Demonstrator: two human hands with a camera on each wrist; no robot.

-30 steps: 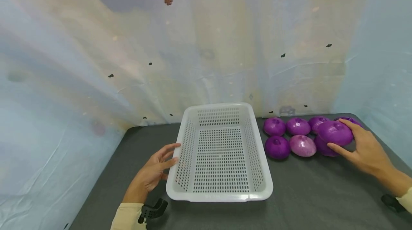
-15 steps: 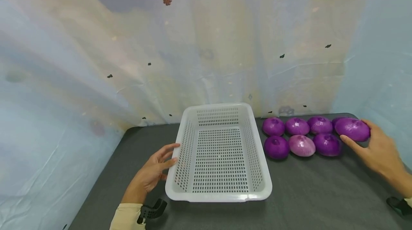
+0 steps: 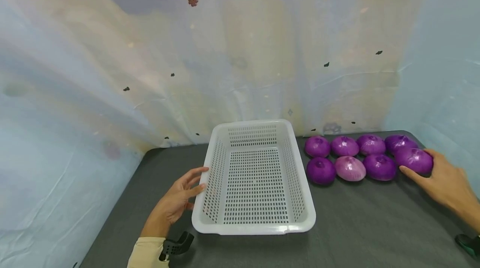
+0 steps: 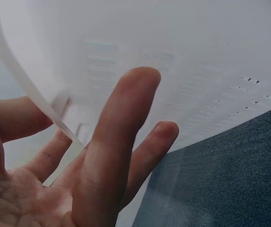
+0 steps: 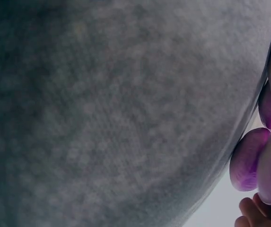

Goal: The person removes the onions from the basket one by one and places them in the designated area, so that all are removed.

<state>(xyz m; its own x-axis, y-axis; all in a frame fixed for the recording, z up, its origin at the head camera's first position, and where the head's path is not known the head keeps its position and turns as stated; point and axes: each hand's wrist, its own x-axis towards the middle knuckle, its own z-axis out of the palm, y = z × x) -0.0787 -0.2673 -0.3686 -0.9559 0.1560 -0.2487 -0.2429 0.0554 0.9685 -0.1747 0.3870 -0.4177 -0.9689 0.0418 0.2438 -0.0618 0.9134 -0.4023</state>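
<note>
My left hand point(image 3: 176, 199) touches the left rim of a white perforated plastic basket point(image 3: 310, 218) with loosely extended fingers. In the left wrist view, fingers point(image 4: 111, 137) lie against the basket's pale outer side point(image 4: 196, 38). At the right end of the front row, my right hand point(image 3: 446, 180) grips a purple onion point(image 3: 414, 160) between thumb and fingers. Beside it sit a dark purple onion point(image 3: 379, 167), a paler pink onion point(image 3: 350, 169) and another purple onion point(image 3: 321, 171). The right wrist view shows only part of the right hand point(image 5: 258, 213) at its lower right corner.
A back row of purple onions runs along the far table edge, from one near the basket point(image 3: 317, 146) to one at the right point(image 3: 399, 144). Dark grey cloth point(image 3: 348, 226) covers the table. A pale patterned curtain point(image 3: 255, 51) hangs behind.
My right hand has carried its onion rightward from above the front row and lowered it to that row's right end. The left hand and basket stay in place.
</note>
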